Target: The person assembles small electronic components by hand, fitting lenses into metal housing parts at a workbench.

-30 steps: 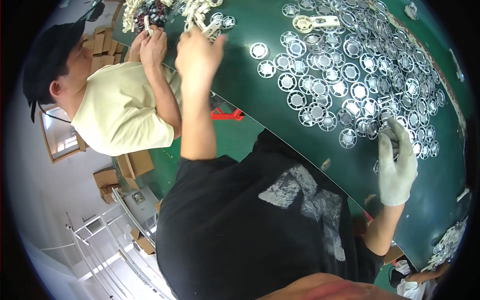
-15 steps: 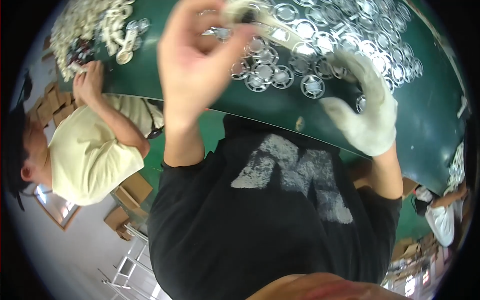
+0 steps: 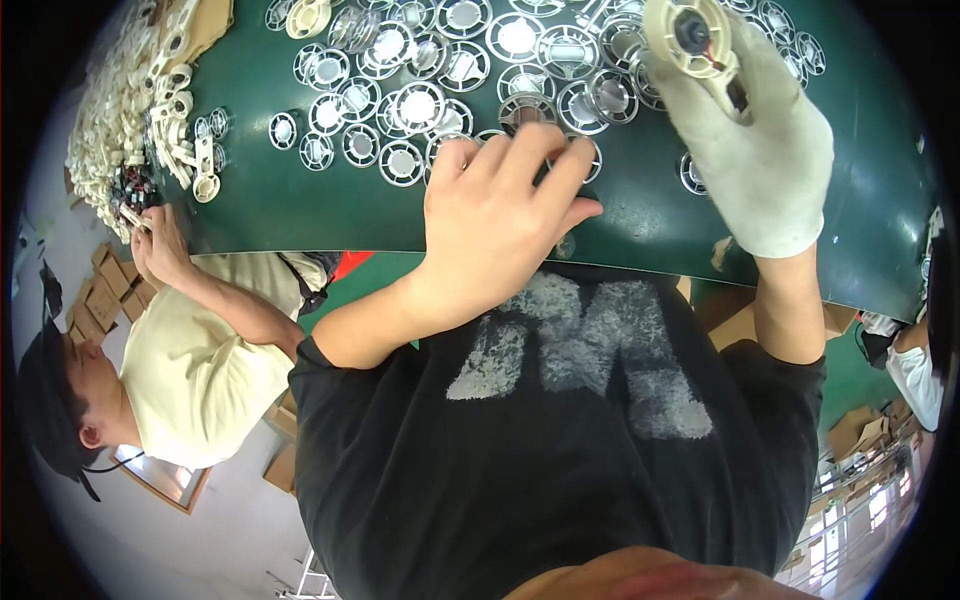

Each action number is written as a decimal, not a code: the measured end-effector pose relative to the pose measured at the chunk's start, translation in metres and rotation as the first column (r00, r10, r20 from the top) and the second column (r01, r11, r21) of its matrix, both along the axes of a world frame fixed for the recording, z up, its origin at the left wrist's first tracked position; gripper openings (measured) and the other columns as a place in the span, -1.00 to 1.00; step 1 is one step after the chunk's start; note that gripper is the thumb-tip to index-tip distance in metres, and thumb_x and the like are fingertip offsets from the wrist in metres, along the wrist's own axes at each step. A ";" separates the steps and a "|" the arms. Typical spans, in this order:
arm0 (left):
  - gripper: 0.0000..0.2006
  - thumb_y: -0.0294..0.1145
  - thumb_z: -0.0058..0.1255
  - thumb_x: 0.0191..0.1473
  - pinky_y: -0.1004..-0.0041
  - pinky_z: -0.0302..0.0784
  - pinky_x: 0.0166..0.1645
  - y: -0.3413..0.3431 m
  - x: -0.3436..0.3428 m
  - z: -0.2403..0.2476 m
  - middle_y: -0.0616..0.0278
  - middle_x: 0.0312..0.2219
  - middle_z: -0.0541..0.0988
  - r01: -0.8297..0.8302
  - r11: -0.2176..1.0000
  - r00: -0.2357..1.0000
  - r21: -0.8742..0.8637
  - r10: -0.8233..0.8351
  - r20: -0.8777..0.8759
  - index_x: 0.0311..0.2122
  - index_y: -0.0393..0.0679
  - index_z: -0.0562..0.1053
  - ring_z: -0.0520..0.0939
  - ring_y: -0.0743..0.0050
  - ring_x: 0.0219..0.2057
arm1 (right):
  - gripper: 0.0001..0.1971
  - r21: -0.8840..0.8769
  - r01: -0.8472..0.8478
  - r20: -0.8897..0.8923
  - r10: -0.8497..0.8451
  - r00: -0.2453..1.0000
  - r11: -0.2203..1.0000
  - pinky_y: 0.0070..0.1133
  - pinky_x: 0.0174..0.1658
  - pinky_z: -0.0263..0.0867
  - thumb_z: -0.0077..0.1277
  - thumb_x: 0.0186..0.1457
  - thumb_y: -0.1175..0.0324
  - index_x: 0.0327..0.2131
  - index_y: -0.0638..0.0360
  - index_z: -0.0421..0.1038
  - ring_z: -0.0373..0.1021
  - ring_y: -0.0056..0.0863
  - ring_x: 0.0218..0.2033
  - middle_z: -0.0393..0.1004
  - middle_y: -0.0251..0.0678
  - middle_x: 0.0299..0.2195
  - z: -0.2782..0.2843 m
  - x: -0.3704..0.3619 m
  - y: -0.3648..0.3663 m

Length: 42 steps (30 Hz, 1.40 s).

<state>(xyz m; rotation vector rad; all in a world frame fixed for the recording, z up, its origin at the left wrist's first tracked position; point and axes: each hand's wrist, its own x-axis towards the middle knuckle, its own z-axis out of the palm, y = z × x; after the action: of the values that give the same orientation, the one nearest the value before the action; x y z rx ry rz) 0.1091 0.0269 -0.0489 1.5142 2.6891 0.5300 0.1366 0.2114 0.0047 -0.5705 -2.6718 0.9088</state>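
Note:
My bare left hand (image 3: 500,220) reaches over the near part of the table, fingers bent and apart, at the closest of the silver spoked round covers (image 3: 420,107). Its fingertips partly hide these covers, and whether they touch one is hard to see. In my right hand (image 3: 770,160), which wears a white glove, is a cream plastic fan housing (image 3: 692,35). The housing has a round spoked head with a black motor and a red wire in it, and a handle partly hidden by the glove. One cover (image 3: 692,173) lies beside the glove.
Across the green table (image 3: 270,215) the silver covers spread in a loose heap. A pile of cream housings (image 3: 110,130) lies at the far left, where a co-worker in a pale yellow shirt (image 3: 205,350) handles a small part. Cardboard boxes (image 3: 110,290) stand on the floor.
The cream housing has passed from my left hand to my gloved right hand, which was open before. My left hand has come down and right, over the nearest covers.

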 end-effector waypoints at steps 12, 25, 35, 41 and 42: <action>-0.65 -0.49 0.22 -0.11 0.28 0.47 -0.08 0.012 -0.021 -0.007 0.01 -0.08 0.56 0.341 0.937 0.939 0.070 -0.337 -0.064 -0.15 -0.29 0.49 0.60 0.22 -0.17 | -0.57 -0.124 -0.084 0.120 0.099 0.988 0.989 -0.58 -0.25 0.47 0.27 0.05 0.24 0.01 0.09 0.50 0.61 -0.42 -0.35 0.65 -0.25 -0.34 -0.031 0.015 0.022; -0.84 -0.61 0.16 0.10 0.56 0.46 -0.16 0.039 -0.069 0.011 0.10 -0.07 0.51 -0.022 0.806 0.890 0.591 -0.254 0.379 -0.19 -0.32 0.51 0.53 0.56 -0.22 | -0.65 0.076 -0.141 0.073 0.136 0.988 0.987 -0.46 -0.36 0.46 0.27 -0.01 0.23 -0.12 0.05 0.53 0.57 -0.28 -0.43 0.58 -0.25 -0.47 -0.034 0.015 0.023; -0.57 -0.43 0.35 -0.12 0.48 0.58 -0.23 0.048 -0.077 0.008 0.19 -0.25 0.62 0.102 0.842 0.909 0.530 -0.295 0.293 -0.06 -0.14 0.58 0.66 0.35 -0.30 | -0.64 0.130 -0.247 0.058 0.241 0.969 0.960 -0.42 -0.47 0.41 0.28 -0.10 0.26 -0.16 0.02 0.51 0.53 -0.26 -0.52 0.54 -0.32 -0.57 -0.039 0.022 0.021; -0.46 -0.38 0.48 -0.22 0.57 0.50 -0.29 0.044 -0.081 0.003 0.20 -0.23 0.68 0.131 0.856 0.924 0.501 -0.289 0.252 -0.05 -0.24 0.57 0.64 0.53 -0.35 | -0.59 0.090 -0.254 0.111 0.243 0.964 0.963 -0.42 -0.43 0.42 0.31 -0.15 0.29 -0.14 0.04 0.50 0.54 -0.26 -0.49 0.54 -0.31 -0.53 -0.039 0.021 0.023; -0.46 -0.38 0.48 -0.22 0.57 0.50 -0.29 0.043 -0.078 0.002 0.20 -0.23 0.68 0.130 0.857 0.924 0.499 -0.287 0.251 -0.05 -0.24 0.57 0.64 0.53 -0.35 | -0.66 0.127 -0.259 0.095 0.248 0.964 0.958 -0.39 -0.43 0.44 0.25 -0.07 0.23 -0.18 0.06 0.51 0.55 -0.25 -0.47 0.56 -0.27 -0.53 -0.037 0.021 0.023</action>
<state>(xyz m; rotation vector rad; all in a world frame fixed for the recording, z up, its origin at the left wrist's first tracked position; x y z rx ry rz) 0.0307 0.0704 -0.0466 1.6141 2.2032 1.3687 0.1571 0.2340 -0.0323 -0.2392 -2.8978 0.7681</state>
